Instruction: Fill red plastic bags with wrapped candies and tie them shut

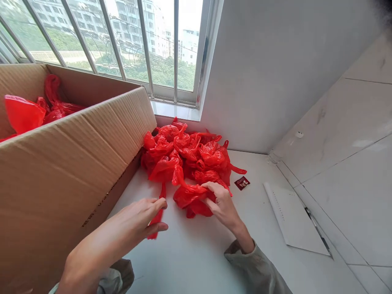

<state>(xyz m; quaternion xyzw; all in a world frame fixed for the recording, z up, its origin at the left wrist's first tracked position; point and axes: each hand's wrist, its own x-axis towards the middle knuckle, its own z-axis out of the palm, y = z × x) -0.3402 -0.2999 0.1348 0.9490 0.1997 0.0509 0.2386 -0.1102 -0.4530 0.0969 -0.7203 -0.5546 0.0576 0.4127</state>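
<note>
My right hand [221, 203] grips a crumpled red plastic bag [186, 199] on the white surface, with its thumb and fingers closed on the bag's right side. My left hand [147, 214] is to the left of that bag, thumb and fingers apart. A narrow red plastic strip [163, 190] runs down behind the left fingers and shows in the gap between them; no grip on it is visible. Just beyond both hands lies a heap of knotted red plastic bags [183, 151], piled against the wall below the window.
A large cardboard box [76, 151] stands at the left, holding more red plastic bags [26, 114]. On the right are a small dark red packet [242, 183], a white notebook [294, 220] and a pen [317, 228] beside the tiled wall. The window [159, 49] has metal bars.
</note>
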